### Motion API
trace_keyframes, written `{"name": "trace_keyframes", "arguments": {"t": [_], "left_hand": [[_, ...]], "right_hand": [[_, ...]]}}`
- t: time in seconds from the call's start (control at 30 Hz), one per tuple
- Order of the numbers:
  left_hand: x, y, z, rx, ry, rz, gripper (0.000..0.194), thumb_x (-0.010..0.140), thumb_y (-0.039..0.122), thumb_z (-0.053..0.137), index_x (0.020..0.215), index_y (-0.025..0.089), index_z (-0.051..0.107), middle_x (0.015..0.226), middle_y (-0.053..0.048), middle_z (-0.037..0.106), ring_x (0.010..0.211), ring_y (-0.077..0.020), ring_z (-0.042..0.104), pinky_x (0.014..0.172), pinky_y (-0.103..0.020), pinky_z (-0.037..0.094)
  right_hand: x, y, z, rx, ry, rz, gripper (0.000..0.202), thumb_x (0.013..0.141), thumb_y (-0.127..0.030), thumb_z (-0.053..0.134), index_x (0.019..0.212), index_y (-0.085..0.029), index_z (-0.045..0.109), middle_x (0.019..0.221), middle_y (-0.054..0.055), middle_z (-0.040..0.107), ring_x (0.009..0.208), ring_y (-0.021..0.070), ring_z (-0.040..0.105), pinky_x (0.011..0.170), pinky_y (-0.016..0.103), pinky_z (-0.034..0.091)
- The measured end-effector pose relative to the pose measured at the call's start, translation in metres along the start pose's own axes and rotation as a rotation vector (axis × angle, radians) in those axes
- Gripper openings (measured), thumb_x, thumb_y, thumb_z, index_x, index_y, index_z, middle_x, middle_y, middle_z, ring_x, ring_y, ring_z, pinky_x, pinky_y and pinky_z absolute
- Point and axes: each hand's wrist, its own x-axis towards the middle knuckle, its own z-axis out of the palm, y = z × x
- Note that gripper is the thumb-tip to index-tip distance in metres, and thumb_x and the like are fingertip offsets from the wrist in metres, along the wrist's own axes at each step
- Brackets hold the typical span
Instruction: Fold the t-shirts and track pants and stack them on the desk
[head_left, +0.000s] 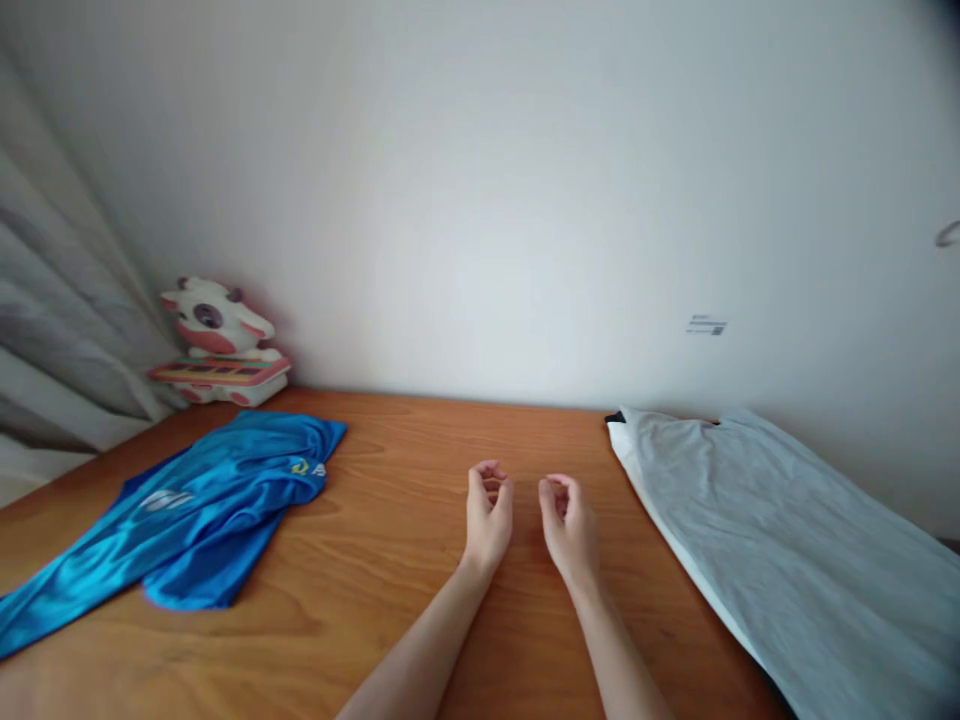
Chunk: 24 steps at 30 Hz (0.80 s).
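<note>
My left hand (490,515) is over the middle of the wooden table, its fingers loosely curved with a gap inside them and nothing held. A short way to its right, my right hand (571,525) is bent in the same loose way and also holds nothing. The two hands do not touch. A crumpled blue shirt (217,490) with white and yellow prints lies to the left. Light grey cloth (780,540) is spread on the right side, nearer to my right hand, with a dark bit at its upper left corner.
The wooden table (390,570) meets a white wall (480,200) at the back. A cow-shaped toy with a keyboard (221,345) stands at the back left, beside a pale curtain (60,270). The wall bears a small printed label (706,325) and a hook (948,235) at the right.
</note>
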Motion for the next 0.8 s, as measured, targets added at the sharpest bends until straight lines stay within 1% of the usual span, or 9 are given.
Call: {"name": "trace_keyframes", "arguments": {"t": [0.1, 0.23, 0.33, 0.43, 0.5, 0.57, 0.6, 0.7, 0.8], "left_hand": [[-0.003, 0.002, -0.002, 0.045, -0.015, 0.044, 0.023, 0.089, 0.026, 0.058, 0.109, 0.022, 0.049, 0.098, -0.002, 0.059, 0.076, -0.0117, 0.058, 0.07, -0.025, 0.05], [-0.01, -0.001, -0.002, 0.105, -0.094, 0.02, 0.025, 0.089, 0.021, 0.057, 0.112, 0.023, 0.047, 0.1, -0.003, 0.059, 0.07, -0.0103, 0.056, 0.061, -0.023, 0.048], [-0.017, 0.005, -0.017, 0.279, -0.204, 0.182, 0.029, 0.088, 0.02, 0.058, 0.115, 0.022, 0.049, 0.106, -0.007, 0.06, 0.077, -0.0143, 0.059, 0.069, -0.029, 0.053], [-0.023, 0.022, -0.052, 0.498, -0.432, 0.502, 0.03, 0.088, 0.019, 0.057, 0.117, 0.021, 0.05, 0.114, -0.012, 0.063, 0.099, -0.0232, 0.063, 0.089, -0.039, 0.055], [-0.025, 0.035, -0.083, 0.639, -0.601, 0.693, 0.031, 0.088, 0.02, 0.054, 0.12, 0.021, 0.05, 0.116, -0.014, 0.065, 0.106, -0.026, 0.063, 0.094, -0.041, 0.054], [-0.028, 0.044, -0.115, 0.782, -0.708, 0.789, 0.034, 0.088, 0.023, 0.055, 0.122, 0.022, 0.05, 0.116, -0.013, 0.066, 0.103, -0.0262, 0.064, 0.092, -0.04, 0.054], [-0.029, 0.047, -0.131, 0.845, -0.724, 0.799, 0.035, 0.087, 0.025, 0.056, 0.122, 0.022, 0.05, 0.116, -0.013, 0.067, 0.1, -0.026, 0.065, 0.09, -0.039, 0.054], [-0.032, 0.053, -0.17, 0.953, -0.65, 0.743, 0.036, 0.085, 0.024, 0.057, 0.121, 0.023, 0.053, 0.114, -0.012, 0.067, 0.097, -0.0252, 0.066, 0.09, -0.039, 0.054], [-0.025, 0.06, -0.195, 1.033, -0.422, 0.62, 0.034, 0.084, 0.019, 0.056, 0.118, 0.023, 0.056, 0.113, -0.011, 0.066, 0.1, -0.0254, 0.063, 0.093, -0.041, 0.052]], "right_hand": [[-0.01, -0.01, 0.001, -0.072, -0.074, -0.096, 0.044, 0.096, -0.055, 0.042, 0.115, -0.019, 0.061, 0.084, 0.01, 0.073, 0.074, 0.0258, 0.07, 0.065, 0.033, 0.051], [-0.02, -0.012, 0.005, -0.158, -0.135, -0.216, 0.037, 0.094, -0.041, 0.041, 0.119, -0.02, 0.059, 0.092, 0.011, 0.076, 0.08, 0.0274, 0.073, 0.062, 0.033, 0.052], [-0.024, -0.01, 0.007, -0.165, -0.169, -0.296, 0.035, 0.092, -0.035, 0.041, 0.12, -0.02, 0.057, 0.104, 0.013, 0.077, 0.083, 0.0271, 0.075, 0.061, 0.033, 0.055], [-0.03, -0.011, 0.009, -0.194, -0.157, -0.344, 0.037, 0.092, -0.035, 0.042, 0.121, -0.019, 0.057, 0.103, 0.014, 0.078, 0.079, 0.0275, 0.076, 0.056, 0.033, 0.055], [-0.036, -0.015, 0.013, -0.192, -0.128, -0.378, 0.037, 0.092, -0.037, 0.041, 0.121, -0.02, 0.058, 0.097, 0.013, 0.078, 0.075, 0.0277, 0.076, 0.053, 0.034, 0.055], [-0.043, -0.02, 0.018, -0.153, -0.138, -0.429, 0.037, 0.093, -0.04, 0.042, 0.12, -0.021, 0.059, 0.092, 0.011, 0.078, 0.07, 0.0273, 0.076, 0.051, 0.033, 0.055], [-0.045, -0.022, 0.02, -0.121, -0.157, -0.456, 0.037, 0.094, -0.041, 0.042, 0.12, -0.022, 0.059, 0.091, 0.01, 0.078, 0.069, 0.0271, 0.076, 0.051, 0.033, 0.055], [-0.05, -0.022, 0.028, -0.012, -0.254, -0.527, 0.036, 0.093, -0.044, 0.045, 0.121, -0.026, 0.059, 0.093, 0.008, 0.079, 0.073, 0.027, 0.077, 0.054, 0.033, 0.057], [-0.049, -0.014, 0.035, 0.052, -0.357, -0.498, 0.038, 0.09, -0.051, 0.051, 0.12, -0.031, 0.06, 0.086, 0.005, 0.078, 0.069, 0.0273, 0.077, 0.05, 0.033, 0.055]]}}
